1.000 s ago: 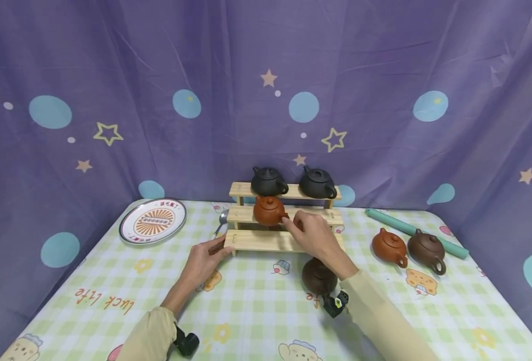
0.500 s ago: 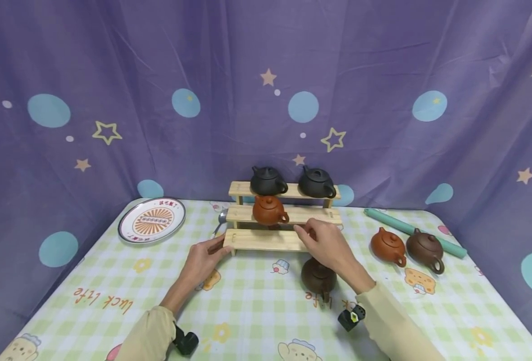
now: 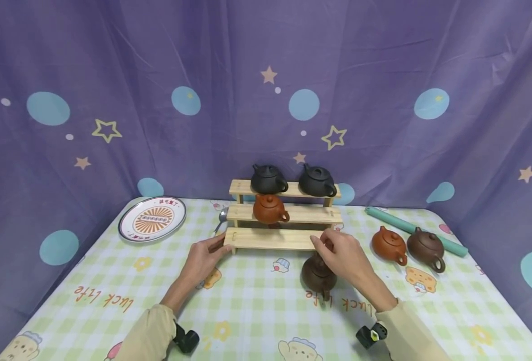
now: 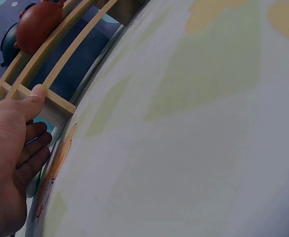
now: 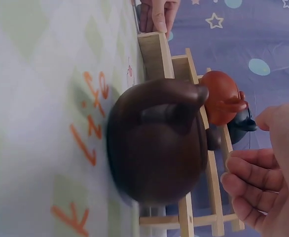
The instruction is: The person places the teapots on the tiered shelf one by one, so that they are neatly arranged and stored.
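My left hand (image 3: 204, 260) grips the left end of the three-step wooden rack (image 3: 266, 239), thumb on the lowest board's corner. An orange-brown clay teapot (image 3: 269, 210) sits on the middle step toward the left, its handle pointing right. Two black teapots, one on the left (image 3: 267, 181) and one on the right (image 3: 317, 182), occupy the top step. Over a dark brown teapot (image 3: 318, 278) in front of the rack hovers my right hand (image 3: 344, 253), fingers loosely bent with nothing in them. In the right wrist view, that teapot (image 5: 149, 163) stands apart from the fingers.
To the right stand another orange-brown teapot (image 3: 388, 246) and a brown teapot (image 3: 425, 249), with a teal roll (image 3: 394, 219) behind them. A patterned plate (image 3: 128, 225) lies at the back left. Beside the rack's left end is a metal spoon (image 3: 222, 215). A purple curtain (image 3: 229, 60) hangs behind.
My right hand has let go of the orange-brown teapot on the middle step and moved right and toward me, over the dark brown teapot. The left hand stays on the rack.
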The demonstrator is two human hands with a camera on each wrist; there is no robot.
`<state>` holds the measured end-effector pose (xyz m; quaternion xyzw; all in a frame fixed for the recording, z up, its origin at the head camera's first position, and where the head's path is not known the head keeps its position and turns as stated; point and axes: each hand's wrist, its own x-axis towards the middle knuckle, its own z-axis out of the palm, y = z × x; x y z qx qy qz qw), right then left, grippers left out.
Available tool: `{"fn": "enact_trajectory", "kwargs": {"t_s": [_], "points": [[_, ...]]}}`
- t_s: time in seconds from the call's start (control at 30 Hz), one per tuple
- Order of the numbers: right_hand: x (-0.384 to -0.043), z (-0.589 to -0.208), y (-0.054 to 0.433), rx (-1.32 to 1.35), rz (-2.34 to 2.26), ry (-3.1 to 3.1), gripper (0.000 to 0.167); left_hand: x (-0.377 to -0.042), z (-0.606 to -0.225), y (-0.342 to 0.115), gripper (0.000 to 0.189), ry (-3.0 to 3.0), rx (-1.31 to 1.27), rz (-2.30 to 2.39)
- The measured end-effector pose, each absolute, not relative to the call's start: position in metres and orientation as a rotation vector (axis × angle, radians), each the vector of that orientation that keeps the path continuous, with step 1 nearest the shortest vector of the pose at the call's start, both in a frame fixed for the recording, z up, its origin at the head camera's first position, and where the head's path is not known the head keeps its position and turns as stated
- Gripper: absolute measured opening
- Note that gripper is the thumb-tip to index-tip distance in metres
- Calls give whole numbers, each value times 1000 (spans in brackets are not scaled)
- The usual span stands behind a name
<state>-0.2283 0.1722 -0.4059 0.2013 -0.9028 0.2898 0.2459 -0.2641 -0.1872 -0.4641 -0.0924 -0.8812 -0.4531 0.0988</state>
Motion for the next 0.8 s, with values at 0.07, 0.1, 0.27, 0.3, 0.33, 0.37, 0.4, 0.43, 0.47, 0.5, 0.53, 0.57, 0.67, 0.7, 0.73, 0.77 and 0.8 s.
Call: {"fn": "enact_trajectory", "kwargs": {"t_s": [0.07, 0.1, 0.27, 0.3, 0.33, 0.37, 0.4, 0.43, 0.47, 0.5, 0.53, 0.57, 0.67, 0.7, 0.73, 0.77, 0.8], "points": [[-224, -407, 176, 538, 788, -2469, 28, -264, -464, -187, 55, -2603, -278, -1347], [-222, -407, 178, 532, 790, -2472, 28, -264, -464, -188, 55, -2600, -279, -1352], [-211, -412, 187, 505, 809, -2491, 28, -263, -464, -188, 54, -2607, -282, -1353], [-208, -414, 188, 502, 814, -2494, 27, -263, -464, -188, 55, -2610, -281, -1348], [-206, -415, 190, 498, 817, -2497, 27, -263, -465, -188, 55, -2612, -282, -1344], [-203, -416, 191, 494, 823, -2498, 27, -262, -465, -188, 55, -2613, -280, -1346], [-201, -418, 192, 492, 826, -2499, 26, -263, -465, -188, 56, -2613, -282, -1344], [-199, -419, 194, 493, 829, -2496, 26, -263, -466, -188, 56, -2612, -282, -1342], [-197, -420, 195, 497, 828, -2491, 25, -263, -466, -188, 56, -2611, -282, -1343], [-194, -421, 195, 501, 826, -2486, 25, -263, -466, -188, 56, -2611, -281, -1345], [-192, -422, 196, 505, 825, -2481, 24, -263, -466, -188, 56, -2610, -280, -1347], [-191, -423, 197, 510, 827, -2475, 24, -262, -466, -188, 56, -2609, -281, -1349], [-186, -426, 199, 523, 827, -2465, 26, -263, -465, -188, 57, -2608, -281, -1353], [-185, -427, 200, 525, 826, -2464, 26, -263, -465, -188, 57, -2607, -283, -1354], [-184, -428, 200, 525, 825, -2465, 27, -263, -465, -188, 57, -2607, -285, -1352], [-183, -428, 201, 525, 824, -2468, 28, -263, -465, -189, 57, -2607, -288, -1352], [-182, -429, 201, 524, 820, -2473, 29, -263, -465, -189, 58, -2607, -286, -1351]]}}
